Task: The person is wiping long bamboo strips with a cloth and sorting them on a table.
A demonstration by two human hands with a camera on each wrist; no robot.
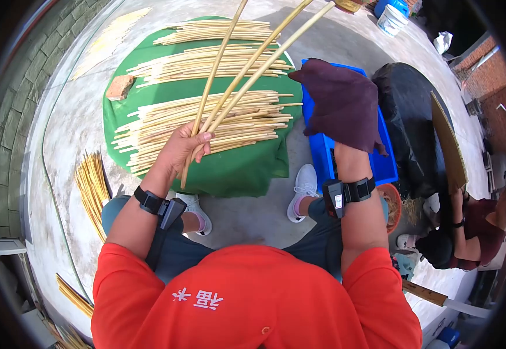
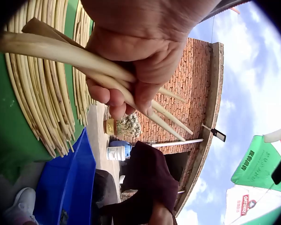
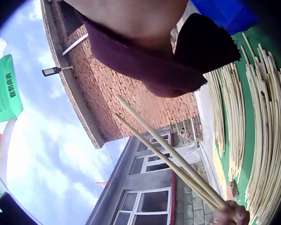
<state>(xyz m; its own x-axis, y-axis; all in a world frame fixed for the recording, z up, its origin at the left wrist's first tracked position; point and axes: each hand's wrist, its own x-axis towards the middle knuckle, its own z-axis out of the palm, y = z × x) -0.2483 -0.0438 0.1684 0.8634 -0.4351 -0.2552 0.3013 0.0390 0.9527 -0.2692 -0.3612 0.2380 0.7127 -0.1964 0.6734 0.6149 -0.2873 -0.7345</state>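
In the head view my left hand (image 1: 183,148) grips three long, pale, slender sticks (image 1: 282,54) near their lower ends. They fan out upward and away over the green cloth. The left wrist view shows the thumb and curled fingers around the sticks (image 2: 61,49), whose near ends stick out behind the hand. A dark maroon cloth (image 1: 340,99) is draped over my right hand, hiding it up to the right wrist (image 1: 353,160). From the right wrist view, the maroon cloth (image 3: 140,72) hangs apart from the tips of the held sticks; I cannot tell how the fingers beneath it lie.
Three rows of similar sticks (image 1: 206,61) lie on the green cloth (image 1: 218,174), with a brick (image 1: 120,87) at its left. A blue crate (image 1: 388,157) stands at the right, beside black sheeting (image 1: 410,122). More sticks (image 1: 92,186) lean at the left. Another person (image 1: 474,232) is at far right.
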